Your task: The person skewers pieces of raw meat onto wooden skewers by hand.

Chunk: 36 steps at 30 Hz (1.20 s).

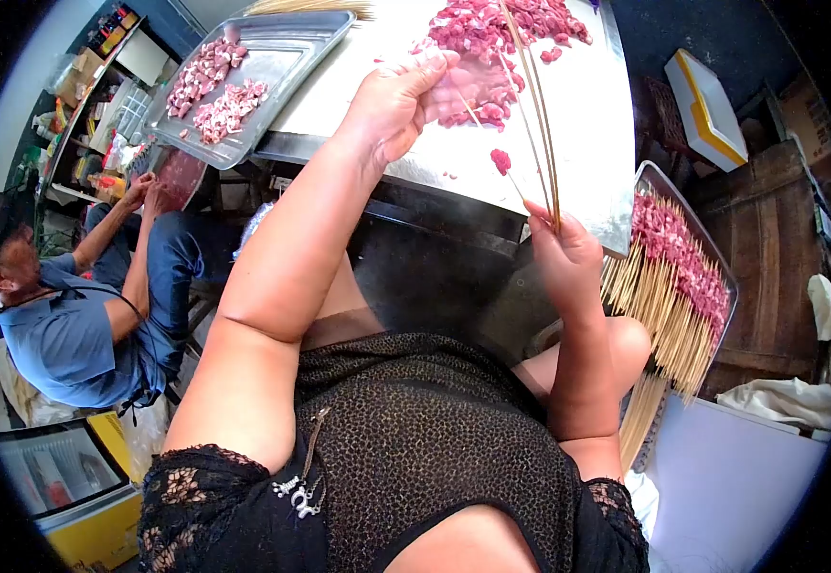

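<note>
My right hand point(568, 258), in front of the table edge, is closed around several long thin skewers point(537, 105) that point up and away over the table. One skewer from the same hand carries a single small red piece of meat point(500, 160). My left hand point(401, 100) is over the white tabletop point(339, 105), its thumb and fingers drawn together beside the large pile of cut raw meat point(511, 43). What those fingers hold, if anything, I cannot make out. A thin pale stick tip point(471, 113) shows just right of them.
A metal tray point(287, 67) with two meat heaps stands at the table's left. Low on my right, another tray point(729, 286) holds many loaded skewers point(669, 315). A seated person point(72, 325) works at left. A white-and-yellow box point(707, 110) stands at right.
</note>
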### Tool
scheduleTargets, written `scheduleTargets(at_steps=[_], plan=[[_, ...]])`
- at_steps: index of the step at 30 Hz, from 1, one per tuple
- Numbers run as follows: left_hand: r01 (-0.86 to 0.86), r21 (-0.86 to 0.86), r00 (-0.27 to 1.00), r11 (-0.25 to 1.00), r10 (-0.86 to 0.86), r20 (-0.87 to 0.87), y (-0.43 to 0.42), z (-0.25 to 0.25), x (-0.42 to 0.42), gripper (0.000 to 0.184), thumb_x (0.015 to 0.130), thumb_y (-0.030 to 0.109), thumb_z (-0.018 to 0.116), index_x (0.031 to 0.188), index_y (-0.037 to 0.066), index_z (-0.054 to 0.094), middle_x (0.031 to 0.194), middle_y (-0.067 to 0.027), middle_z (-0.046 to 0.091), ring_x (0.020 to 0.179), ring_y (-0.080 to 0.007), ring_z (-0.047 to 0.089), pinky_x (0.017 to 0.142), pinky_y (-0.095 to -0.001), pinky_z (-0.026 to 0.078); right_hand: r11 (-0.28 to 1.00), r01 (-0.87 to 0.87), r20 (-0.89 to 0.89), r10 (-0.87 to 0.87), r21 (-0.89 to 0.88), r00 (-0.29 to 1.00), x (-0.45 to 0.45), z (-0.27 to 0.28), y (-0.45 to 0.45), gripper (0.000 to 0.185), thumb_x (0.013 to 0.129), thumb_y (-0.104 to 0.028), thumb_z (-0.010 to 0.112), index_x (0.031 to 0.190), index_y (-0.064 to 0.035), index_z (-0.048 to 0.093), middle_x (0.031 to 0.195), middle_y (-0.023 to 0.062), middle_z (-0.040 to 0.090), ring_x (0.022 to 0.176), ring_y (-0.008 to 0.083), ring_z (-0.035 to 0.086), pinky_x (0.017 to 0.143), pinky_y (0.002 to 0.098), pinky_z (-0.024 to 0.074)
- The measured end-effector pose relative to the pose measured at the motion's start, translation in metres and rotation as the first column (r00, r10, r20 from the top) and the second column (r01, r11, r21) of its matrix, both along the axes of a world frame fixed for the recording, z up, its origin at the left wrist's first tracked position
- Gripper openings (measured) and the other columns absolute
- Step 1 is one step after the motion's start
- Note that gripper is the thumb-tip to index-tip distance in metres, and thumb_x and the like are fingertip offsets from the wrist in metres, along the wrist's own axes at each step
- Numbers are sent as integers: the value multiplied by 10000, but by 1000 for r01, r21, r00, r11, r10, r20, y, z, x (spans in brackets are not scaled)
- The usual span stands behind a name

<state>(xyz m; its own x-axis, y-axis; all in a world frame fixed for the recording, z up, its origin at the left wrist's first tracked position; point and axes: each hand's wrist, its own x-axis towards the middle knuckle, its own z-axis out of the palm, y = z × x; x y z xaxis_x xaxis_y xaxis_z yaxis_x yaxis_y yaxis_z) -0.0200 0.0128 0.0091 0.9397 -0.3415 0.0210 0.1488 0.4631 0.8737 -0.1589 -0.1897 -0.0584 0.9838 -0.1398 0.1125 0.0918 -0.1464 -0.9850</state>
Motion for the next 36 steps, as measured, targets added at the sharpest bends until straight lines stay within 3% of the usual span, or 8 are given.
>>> scheduleTargets(at_steps=[10,15,19,21,27,29,32,36], plan=[[-121,-50,986,991,114,-124,-2,-2,0,240,928,102,436,1079,-67,515,927,-229,614,878,-334,632,825,-421,520,994,-11,86,21,-107,996,11,-13,-1,195,871,-81,582,1048,-39,651,615,-87,435,552,3,358,487,165,298],[-74,-73,993,995,66,-101,-3,-2,0,249,935,121,426,1086,-62,504,921,-211,618,875,-338,630,843,-446,509,966,-83,-47,97,243,994,8,-15,9,206,877,-67,566,1063,-9,636,633,-86,444,559,-3,364,487,157,287],[6,-125,995,992,-18,-96,-4,-2,0,262,949,160,402,1076,-47,499,988,-214,609,922,-339,617,853,-451,501,962,-60,-48,75,268,996,7,-12,9,196,873,-61,572,1044,8,640,642,-80,458,557,4,373,490,157,290],[38,-133,996,990,-48,-75,-3,-3,3,266,955,180,393,1052,-41,505,1013,-218,603,940,-338,611,858,-452,498,996,91,127,-93,24,987,8,-7,8,181,865,-62,586,1020,5,652,638,-77,470,544,19,386,489,169,307],[55,-193,990,980,-78,-115,9,-7,11,269,946,248,433,938,-6,521,1019,-223,606,936,-314,619,845,-452,505,954,201,293,-131,-224,947,12,-10,4,151,835,-67,623,970,-14,665,586,7,498,529,66,430,489,218,360],[-4,-87,994,996,-5,-107,9,-2,6,254,933,228,475,987,-8,549,987,-190,631,899,-268,642,751,-353,541,935,223,345,-121,-274,931,12,-9,4,148,828,-68,630,963,-15,664,581,32,506,529,72,439,490,225,369],[-69,80,998,994,69,0,3,-2,0,212,903,184,536,988,-8,558,957,-166,643,872,-242,651,708,-326,549,906,222,375,-77,-361,924,10,-8,4,152,820,-66,637,961,-16,662,596,58,539,534,75,454,497,233,382],[-206,191,969,960,227,-97,3,-2,5,195,903,130,529,1027,-18,551,959,-157,644,869,-227,649,716,-313,549,922,151,311,-35,-358,950,4,9,9,174,826,-67,627,993,-28,662,597,44,516,539,64,441,495,220,368]])
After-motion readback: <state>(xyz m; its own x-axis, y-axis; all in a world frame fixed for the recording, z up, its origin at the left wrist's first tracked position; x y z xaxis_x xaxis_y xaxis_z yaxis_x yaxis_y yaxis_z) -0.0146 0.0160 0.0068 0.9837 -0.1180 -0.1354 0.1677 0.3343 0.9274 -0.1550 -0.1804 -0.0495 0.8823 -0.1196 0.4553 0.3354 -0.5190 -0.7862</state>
